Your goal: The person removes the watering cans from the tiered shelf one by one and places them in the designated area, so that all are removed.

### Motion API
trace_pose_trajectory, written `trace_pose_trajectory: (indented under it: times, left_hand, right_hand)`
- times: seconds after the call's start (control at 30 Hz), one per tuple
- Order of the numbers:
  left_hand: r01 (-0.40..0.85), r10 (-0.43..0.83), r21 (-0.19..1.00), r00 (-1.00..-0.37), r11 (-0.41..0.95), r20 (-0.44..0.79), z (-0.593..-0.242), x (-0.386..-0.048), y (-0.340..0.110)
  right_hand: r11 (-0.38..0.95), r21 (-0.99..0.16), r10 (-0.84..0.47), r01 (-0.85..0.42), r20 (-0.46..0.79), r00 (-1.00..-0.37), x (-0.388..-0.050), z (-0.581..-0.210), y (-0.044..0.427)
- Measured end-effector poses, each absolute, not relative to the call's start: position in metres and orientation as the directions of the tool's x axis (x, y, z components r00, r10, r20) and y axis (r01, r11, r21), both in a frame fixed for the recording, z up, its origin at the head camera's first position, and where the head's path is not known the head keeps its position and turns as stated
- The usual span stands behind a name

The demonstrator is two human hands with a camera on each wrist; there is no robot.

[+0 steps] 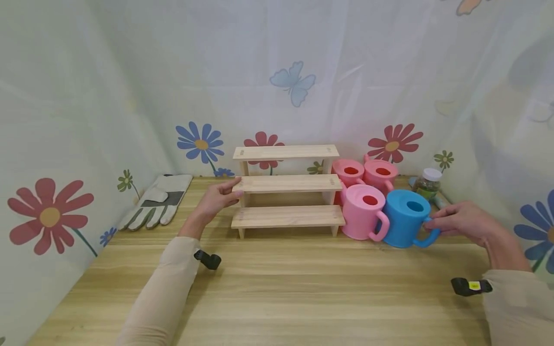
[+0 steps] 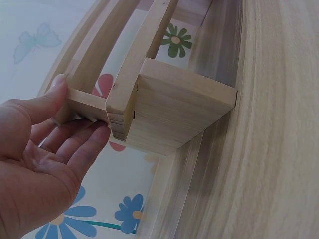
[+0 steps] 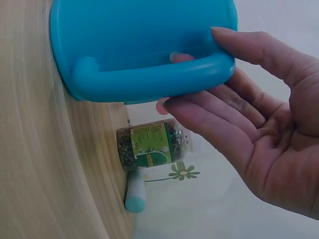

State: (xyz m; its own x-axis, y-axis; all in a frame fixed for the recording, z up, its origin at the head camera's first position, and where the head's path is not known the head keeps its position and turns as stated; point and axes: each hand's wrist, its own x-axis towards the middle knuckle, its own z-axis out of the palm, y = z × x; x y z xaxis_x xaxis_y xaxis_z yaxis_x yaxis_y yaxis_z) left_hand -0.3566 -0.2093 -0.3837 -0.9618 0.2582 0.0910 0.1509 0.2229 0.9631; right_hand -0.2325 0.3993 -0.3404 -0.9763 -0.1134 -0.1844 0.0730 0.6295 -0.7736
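A three-tier wooden shelf [image 1: 291, 183] stands on the table. My left hand [image 1: 214, 199] holds the left end of its middle board, thumb on one face and fingers on the other in the left wrist view. Right of the shelf is a blue watering can [image 1: 400, 223], upright on the table. My right hand [image 1: 469, 223] grips its blue handle [image 3: 154, 78], with the thumb near the top and a finger passing inside the loop. A light pink watering can [image 1: 358, 216] stands between the blue one and the shelf. Two darker pink watering cans [image 1: 381, 173] are behind.
A clear jar with a white lid [image 1: 427, 182] stands behind the blue can, beside a pale tube with a teal end [image 3: 135, 196]. Work gloves [image 1: 157, 202] lie at the back left of the wooden table [image 1: 303, 288]. A flowered curtain [image 1: 242, 96] surrounds the table.
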Motion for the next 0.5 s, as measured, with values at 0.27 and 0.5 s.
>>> trace_pose_trajectory:
  times: [0.27,0.5]
  left_hand:
    - [0.150,0.263,0.965,-0.961,0.214,0.091,-0.3844,-0.3569,-0.2089]
    - [0.139,0.261,0.967,-0.962,0.213,0.081,-0.3838,-0.3572,-0.2089]
  right_hand:
    - [0.644,-0.757,-0.091,0.111,-0.219,-0.972,-0.2330,-0.3380,0.3937]
    - [0.641,-0.757,-0.065,0.123,-0.214,-0.975,-0.2354,-0.3389,0.3902]
